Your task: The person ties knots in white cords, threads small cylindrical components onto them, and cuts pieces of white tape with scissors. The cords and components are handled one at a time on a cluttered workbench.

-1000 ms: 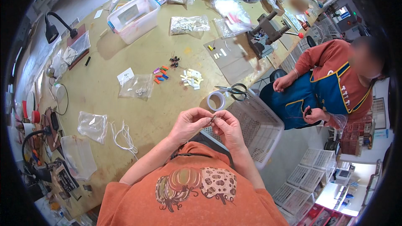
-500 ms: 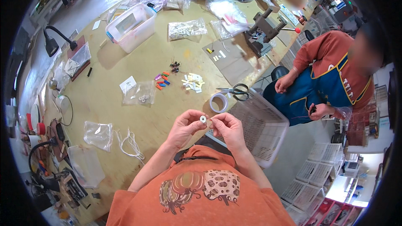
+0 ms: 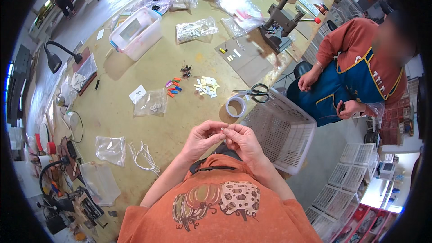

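My left hand (image 3: 204, 138) and my right hand (image 3: 243, 138) meet just in front of my body, fingertips touching. My left thumb and fingers are closed on a small white ring (image 3: 222, 129), now mostly covered by the fingers. My right thumb and forefinger pinch right beside it; what they hold is hidden. Just beyond my hands a roll of tape (image 3: 243, 108) lies near the scissors (image 3: 258, 93). Further off are a pile of white and yellow pieces (image 3: 206, 86), several coloured pieces (image 3: 173, 87) and a clear bag (image 3: 151, 102) with white rings inside.
A plastic basket (image 3: 310, 141) stands at the table's right edge. Past it sits a co-worker (image 3: 355, 72) in a blue apron. A hand press (image 3: 281, 27) stands at the far right, a clear bin (image 3: 136, 36) at the far left. White cord (image 3: 145, 157) lies left of me.
My right hand has closed in against my left, and the white ring that faced up is now mostly covered. The view has shifted slightly.
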Demonstrator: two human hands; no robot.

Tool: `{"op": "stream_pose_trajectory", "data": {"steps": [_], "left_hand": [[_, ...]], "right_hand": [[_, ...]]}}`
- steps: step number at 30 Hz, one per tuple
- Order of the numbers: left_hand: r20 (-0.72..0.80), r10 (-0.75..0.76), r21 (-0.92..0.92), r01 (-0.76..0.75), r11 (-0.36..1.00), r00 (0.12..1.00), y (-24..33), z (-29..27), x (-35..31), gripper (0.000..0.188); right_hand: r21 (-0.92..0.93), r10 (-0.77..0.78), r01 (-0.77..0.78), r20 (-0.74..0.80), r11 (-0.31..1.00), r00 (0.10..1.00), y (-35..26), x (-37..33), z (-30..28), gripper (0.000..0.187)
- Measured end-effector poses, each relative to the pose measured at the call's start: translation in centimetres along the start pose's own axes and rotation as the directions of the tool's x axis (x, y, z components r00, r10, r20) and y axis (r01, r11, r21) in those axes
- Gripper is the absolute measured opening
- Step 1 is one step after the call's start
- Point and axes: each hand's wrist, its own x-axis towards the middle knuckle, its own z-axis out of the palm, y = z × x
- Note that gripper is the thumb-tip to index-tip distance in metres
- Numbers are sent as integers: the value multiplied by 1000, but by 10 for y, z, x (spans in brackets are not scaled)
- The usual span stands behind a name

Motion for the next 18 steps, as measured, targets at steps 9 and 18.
{"op": "stream_pose_trajectory", "data": {"steps": [9, 18], "left_hand": [[-149, 231, 399, -155, 904, 961, -10, 1, -3, 8], [-221, 208, 428, -97, 898, 953, -22, -1, -3, 16]], "right_hand": [[11, -21, 21, 14, 1000, 1000, 5, -7, 0, 8], [-239, -293, 275, -42, 931, 955, 21, 0, 2, 6]]}}
